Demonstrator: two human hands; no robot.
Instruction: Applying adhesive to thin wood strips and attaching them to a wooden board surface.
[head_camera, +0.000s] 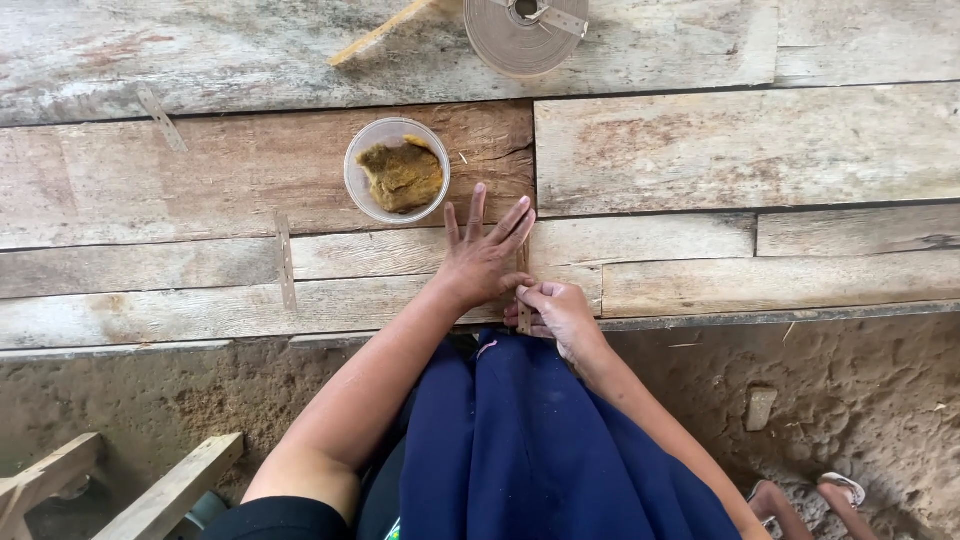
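My left hand (482, 257) lies flat on the rough wooden table (700, 160), fingers spread, pressing down beside a thin brown strip (523, 262). The strip runs toward the table's front edge. My right hand (555, 310) pinches the strip's near end at that edge, fingers closed on it. A clear plastic cup (397, 170) with a brownish-yellow sponge-like lump stands just beyond my left fingertips. My dark blue skirt covers my lap below the hands.
A roll of tan tape (523, 35) sits at the table's far edge, with a yellowish stick (375, 35) left of it. Loose strips (286, 260) lie on the boards at left. Sandy ground, a wooden frame (150, 490) lower left, another person's sandalled feet (810, 495) lower right.
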